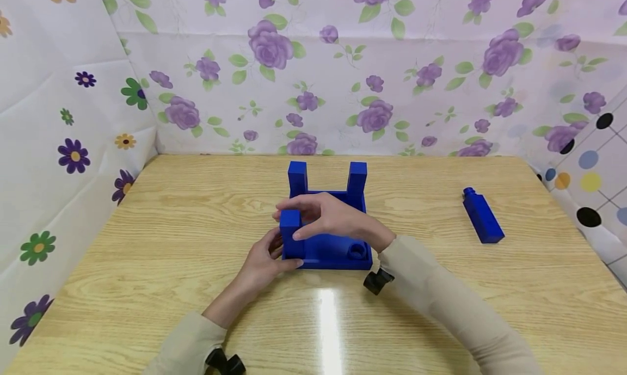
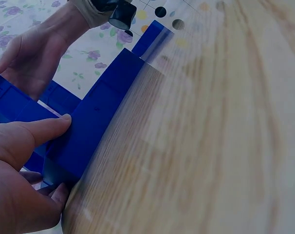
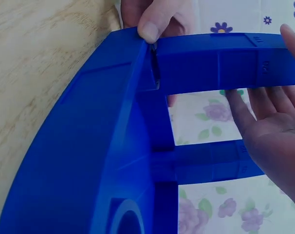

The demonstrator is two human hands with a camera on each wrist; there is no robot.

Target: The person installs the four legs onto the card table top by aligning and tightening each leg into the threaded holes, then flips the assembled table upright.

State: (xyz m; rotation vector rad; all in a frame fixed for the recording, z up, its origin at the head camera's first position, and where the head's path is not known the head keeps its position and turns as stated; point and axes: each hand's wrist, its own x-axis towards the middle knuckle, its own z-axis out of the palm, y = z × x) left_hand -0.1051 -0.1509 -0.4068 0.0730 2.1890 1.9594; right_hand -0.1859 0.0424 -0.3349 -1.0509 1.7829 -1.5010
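A blue square tabletop (image 1: 335, 265) lies underside up on the wooden table, a leg standing at each of three corners. My left hand (image 1: 262, 263) grips its front-left corner, thumb (image 2: 52, 129) on the outer side of the rim. Around the upper part of the front-left table leg (image 1: 290, 221) curls my right hand (image 1: 335, 216), thumb on one side and fingers on the other. In the right wrist view, that leg (image 3: 196, 66) rises from the corner, with a narrow dark gap at its foot. The front-right corner shows a round socket (image 1: 357, 251).
A loose blue leg (image 1: 482, 217) with a threaded end lies on the table at the right. Two more legs stand at the back left (image 1: 297, 178) and back right (image 1: 357, 178) corners. A flowered cloth (image 1: 313, 92) hangs behind the table (image 1: 206, 201).
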